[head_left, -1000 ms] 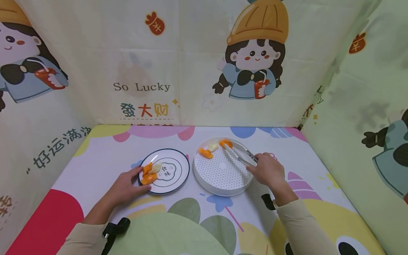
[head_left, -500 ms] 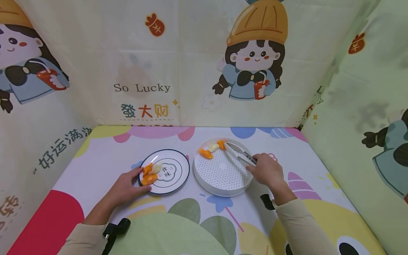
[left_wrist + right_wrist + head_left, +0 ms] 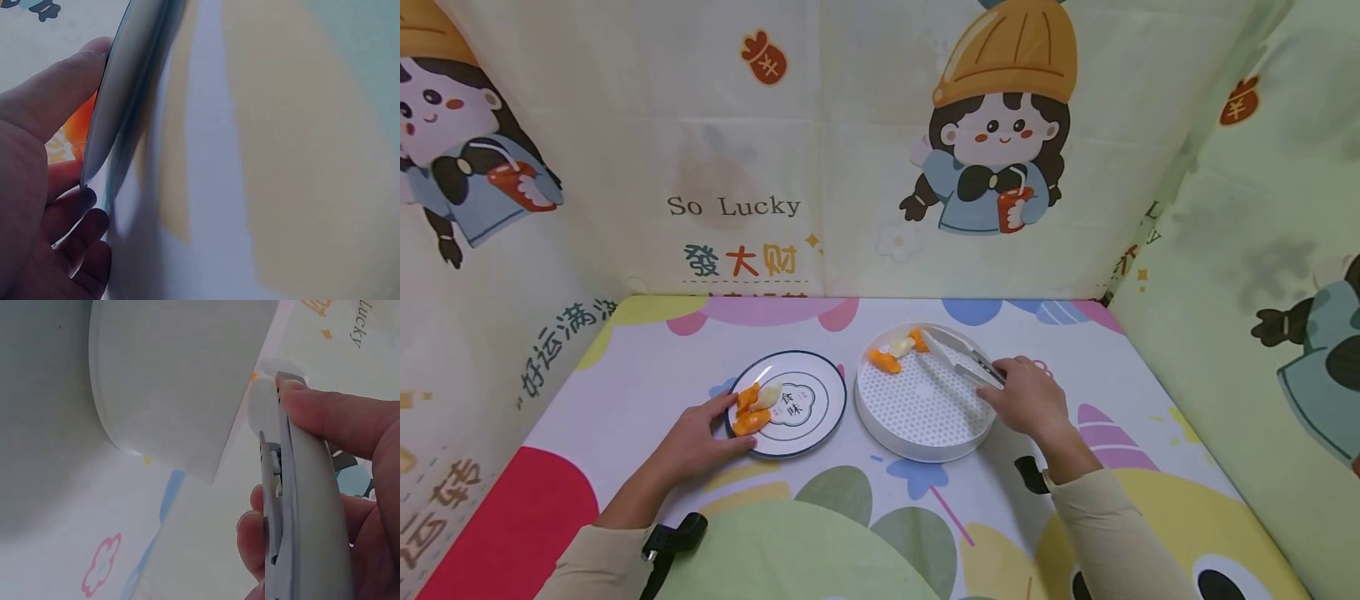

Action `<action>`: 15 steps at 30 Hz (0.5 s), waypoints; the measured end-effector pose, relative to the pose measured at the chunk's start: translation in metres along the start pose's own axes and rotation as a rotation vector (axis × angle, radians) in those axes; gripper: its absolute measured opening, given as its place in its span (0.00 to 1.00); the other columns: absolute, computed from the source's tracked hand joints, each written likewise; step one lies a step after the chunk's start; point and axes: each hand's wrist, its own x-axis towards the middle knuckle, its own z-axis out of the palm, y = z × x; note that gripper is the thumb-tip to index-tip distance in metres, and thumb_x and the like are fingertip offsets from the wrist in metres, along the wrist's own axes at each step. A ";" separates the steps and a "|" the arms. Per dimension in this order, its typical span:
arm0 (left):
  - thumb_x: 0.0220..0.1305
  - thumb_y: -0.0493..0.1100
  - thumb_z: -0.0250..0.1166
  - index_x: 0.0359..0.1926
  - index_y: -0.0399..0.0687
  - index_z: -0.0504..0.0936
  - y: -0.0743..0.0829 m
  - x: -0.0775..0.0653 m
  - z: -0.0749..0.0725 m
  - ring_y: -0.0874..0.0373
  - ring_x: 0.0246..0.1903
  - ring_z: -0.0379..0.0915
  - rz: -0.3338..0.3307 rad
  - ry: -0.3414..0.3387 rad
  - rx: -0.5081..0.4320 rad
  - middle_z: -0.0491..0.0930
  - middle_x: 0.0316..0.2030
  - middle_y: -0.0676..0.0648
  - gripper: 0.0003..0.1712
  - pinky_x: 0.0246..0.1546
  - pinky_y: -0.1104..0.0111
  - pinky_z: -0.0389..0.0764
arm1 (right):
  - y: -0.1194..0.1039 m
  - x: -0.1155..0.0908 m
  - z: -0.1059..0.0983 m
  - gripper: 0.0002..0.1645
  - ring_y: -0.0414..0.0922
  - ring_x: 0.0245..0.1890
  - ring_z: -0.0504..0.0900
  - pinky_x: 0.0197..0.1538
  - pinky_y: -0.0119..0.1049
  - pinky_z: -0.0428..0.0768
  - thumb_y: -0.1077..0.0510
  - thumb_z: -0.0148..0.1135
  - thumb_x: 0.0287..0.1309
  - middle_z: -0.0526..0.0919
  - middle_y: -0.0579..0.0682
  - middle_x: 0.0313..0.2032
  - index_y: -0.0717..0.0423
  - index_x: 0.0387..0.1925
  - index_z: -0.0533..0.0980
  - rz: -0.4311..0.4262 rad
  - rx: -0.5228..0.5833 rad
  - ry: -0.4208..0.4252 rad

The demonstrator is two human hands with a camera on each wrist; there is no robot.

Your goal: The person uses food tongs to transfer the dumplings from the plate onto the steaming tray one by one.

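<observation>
My left hand [image 3: 703, 442] holds the near-left rim of a white plate [image 3: 820, 404] with a dark blue edge, thumb and fingers at the rim in the left wrist view. On the plate lie two orange dumpling-like pieces [image 3: 751, 422] and a whitish one [image 3: 767, 396]. In my right hand [image 3: 1030, 400] are metal tongs [image 3: 312, 506] with pale tips, held over a round white perforated tray [image 3: 917, 417]. Their tips are beside an orange piece [image 3: 918, 339] at the tray's far side; contact is unclear. Another orange piece [image 3: 884, 361] and a whitish piece [image 3: 901, 347] lie to its left.
A colourful patterned cloth [image 3: 760, 542] covers the table. The plate stands just left of the tray, with a narrow gap between. Printed curtains [image 3: 850, 150] rise behind the table and at both sides.
The tongs' tips have shifted slightly left over the tray. The far orange piece has moved a little left, against the whitish piece. The left hand and plate stay put.
</observation>
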 end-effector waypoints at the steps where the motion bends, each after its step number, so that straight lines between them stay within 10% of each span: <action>1: 0.55 0.62 0.74 0.72 0.30 0.61 0.000 0.000 0.000 0.26 0.68 0.52 0.000 0.001 -0.001 0.59 0.70 0.26 0.57 0.63 0.35 0.60 | -0.001 0.000 0.000 0.37 0.59 0.51 0.76 0.47 0.58 0.79 0.45 0.67 0.60 0.77 0.64 0.57 0.64 0.63 0.74 -0.007 0.003 0.001; 15: 0.55 0.62 0.74 0.72 0.29 0.61 -0.002 0.000 0.001 0.26 0.68 0.52 -0.002 0.002 -0.010 0.59 0.69 0.25 0.57 0.64 0.35 0.59 | -0.025 -0.009 0.003 0.37 0.56 0.45 0.80 0.44 0.54 0.81 0.44 0.71 0.55 0.80 0.61 0.54 0.62 0.61 0.77 -0.152 -0.009 0.014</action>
